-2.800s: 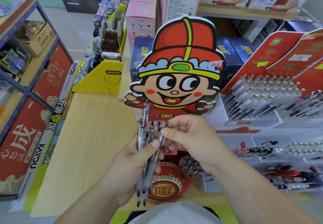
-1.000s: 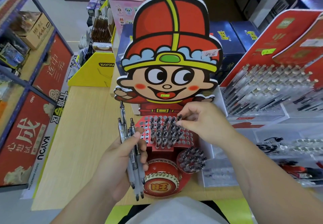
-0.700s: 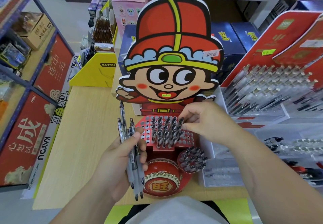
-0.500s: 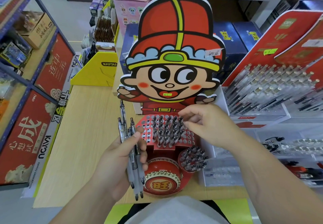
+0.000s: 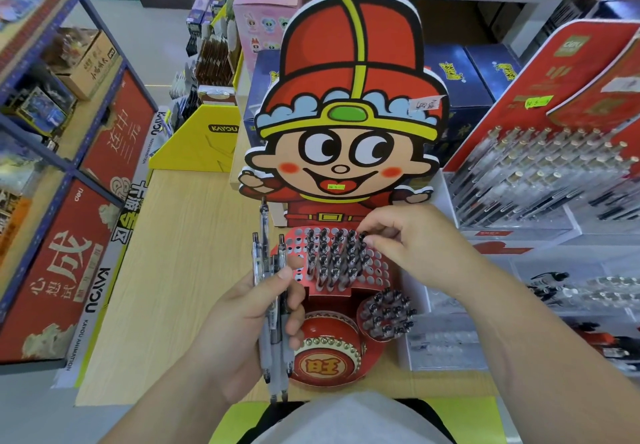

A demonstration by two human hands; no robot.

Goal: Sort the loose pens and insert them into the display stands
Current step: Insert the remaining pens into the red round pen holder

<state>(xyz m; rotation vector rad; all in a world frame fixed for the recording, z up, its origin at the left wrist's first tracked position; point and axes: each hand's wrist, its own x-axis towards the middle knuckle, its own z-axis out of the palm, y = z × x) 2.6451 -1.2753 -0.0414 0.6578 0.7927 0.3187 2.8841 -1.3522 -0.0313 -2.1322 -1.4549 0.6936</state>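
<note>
Pen (image 5: 363,237) is now seated in the back row of the red perforated stand (image 5: 377,270), upper right corner of the filled block, level with its neighbours. Right hand (image 5: 415,249) is kept on it: thumb and forefinger are curled together and clamped on the pen's top, so release is not yet made. One more pen is counted as placed. Empty holes are seen on the stand's right and left sides, so room is left.

Left hand (image 5: 242,325) is wrapped tight round the loose pens (image 5: 273,325), held upright at lower centre of the frame, just left of the stand. Several are left to insert, so the task is judged well short of done. Round holder (image 5: 388,315), lower right of the stand, is already packed.

Compared with 2.8 s ago: both hands were then joined at the bundle, and one pen was being drawn out by the right hand. That hand is since moved up and right to the stand. At 1.0 s ago the pen was pinched above the back row; now it is pushed down. The bundle in the left hand is unchanged across the last second.
</note>
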